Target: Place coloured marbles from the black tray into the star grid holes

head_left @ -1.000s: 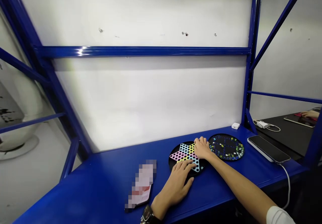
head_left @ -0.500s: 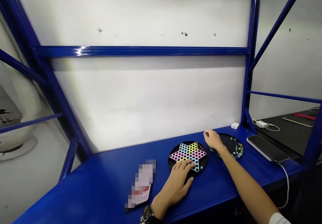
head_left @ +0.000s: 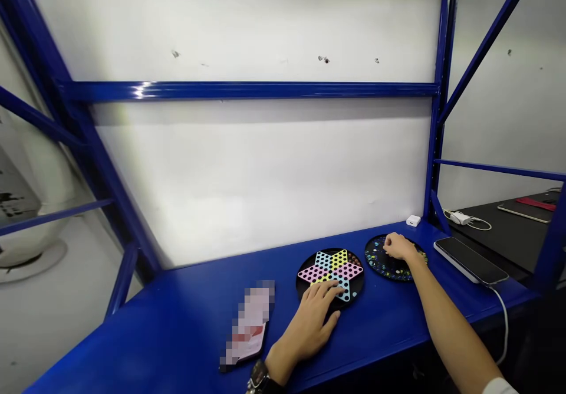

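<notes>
A Chinese checkers board (head_left: 329, 262) with a star of blue, yellow and pink points lies in a round black tray. My left hand (head_left: 315, 318) rests across its near edge, fingers stretched out and slightly spread, holding nothing. To the right is a second round black tray (head_left: 375, 270) with several small coloured marbles, mostly around its rim. Above this tray is my right hand (head_left: 398, 246), its fingers curled together towards the left. Whatever may be between those fingertips is too small to make out.
A phone (head_left: 252, 338), partly pixelated, lies left of my left hand. On the right, another phone (head_left: 475, 261) sits on a white block with a cable (head_left: 505, 323). A small white case (head_left: 413, 221) stands by the wall. Blue shelf posts (head_left: 435, 134) frame the blue tabletop (head_left: 186, 317).
My right hand has moved right, from the gap between the trays to above the marble tray. Marbles at that tray's left side now show. My left hand stays in place.
</notes>
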